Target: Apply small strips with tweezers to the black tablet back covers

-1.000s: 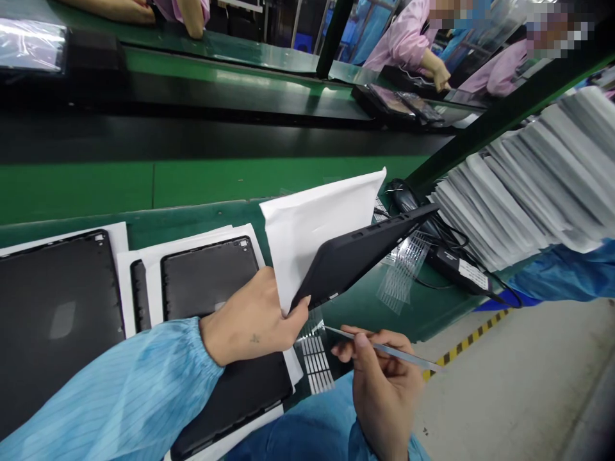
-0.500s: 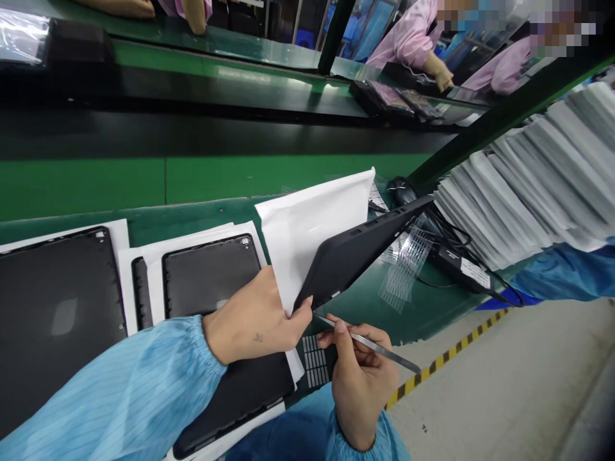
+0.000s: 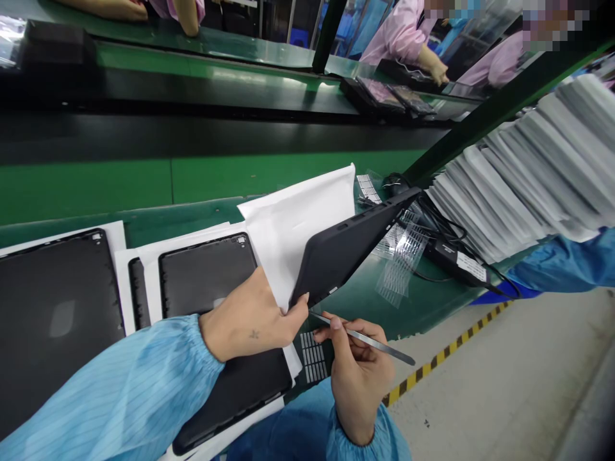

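Note:
My left hand (image 3: 259, 320) grips a dark tablet back cover (image 3: 346, 246) by its near corner, thumb on the edge, holding it tilted up. A white paper sheet (image 3: 298, 211) stands up behind the cover, next to the same hand. Pinched in my right hand (image 3: 358, 358) is a pair of metal tweezers (image 3: 379, 346), their tip close to the cover's near corner by my left thumb. Whether the tip holds anything is too small to tell. Below my hands lies a sheet of small grey strips (image 3: 313, 357).
More black covers (image 3: 57, 320) lie on white paper at the left. Clear strip sheets (image 3: 396, 275), cables and a black adapter (image 3: 456, 262) sit at the right, before a stack of white sleeves (image 3: 528, 166). Co-workers in pink (image 3: 394, 38) sit across the line.
The view has shifted slightly. My hands, the cover and the tweezers hold nearly the same pose, with the tweezer tip still at the cover's corner.

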Demonstrator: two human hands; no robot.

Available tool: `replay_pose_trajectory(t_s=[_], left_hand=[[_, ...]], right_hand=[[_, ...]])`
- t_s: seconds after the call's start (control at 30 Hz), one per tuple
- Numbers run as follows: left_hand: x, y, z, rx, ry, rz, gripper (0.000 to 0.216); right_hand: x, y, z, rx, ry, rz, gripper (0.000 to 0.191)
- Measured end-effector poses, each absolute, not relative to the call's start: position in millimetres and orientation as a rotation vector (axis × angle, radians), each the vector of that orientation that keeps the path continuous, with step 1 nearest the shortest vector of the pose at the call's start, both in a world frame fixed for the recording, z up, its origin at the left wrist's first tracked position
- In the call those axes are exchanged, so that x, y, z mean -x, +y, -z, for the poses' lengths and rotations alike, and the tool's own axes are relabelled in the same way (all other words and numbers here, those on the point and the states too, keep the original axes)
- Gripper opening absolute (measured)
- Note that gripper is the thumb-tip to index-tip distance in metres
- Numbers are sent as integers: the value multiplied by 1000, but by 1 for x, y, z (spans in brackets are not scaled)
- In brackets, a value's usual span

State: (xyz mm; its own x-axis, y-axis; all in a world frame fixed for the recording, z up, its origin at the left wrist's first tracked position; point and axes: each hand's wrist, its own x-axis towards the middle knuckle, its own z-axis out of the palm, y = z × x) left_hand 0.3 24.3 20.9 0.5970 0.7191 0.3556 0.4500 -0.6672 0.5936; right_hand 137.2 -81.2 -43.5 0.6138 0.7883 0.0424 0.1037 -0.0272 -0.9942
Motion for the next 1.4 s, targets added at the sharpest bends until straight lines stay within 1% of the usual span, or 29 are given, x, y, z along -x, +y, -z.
replay_pose_trajectory(t_s=[0.6, 0.83, 1.0, 1.13, 1.3, 1.4], left_hand=[[-1, 25, -22, -2340, 905, -827, 18], [0, 25, -21, -2362, 905, -814, 25], [0, 25, -22, -2379, 887, -841, 20], [-1, 25, -17, -2372, 893, -846, 17], [-1, 27, -16, -2143, 991, -911, 19], [10, 31, -33, -1855, 1150, -977, 26]], right_hand=[[-138, -82, 44, 1509, -840, -654, 12], [-142, -83, 47, 1506, -856, -647, 11], [-142, -84, 48, 1450, -899, -680, 11], [-144, -83, 48, 1504, -883, -706, 11], [-153, -88, 40, 1425, -750, -679, 16], [-155, -93, 37, 1329, -712, -815, 19]])
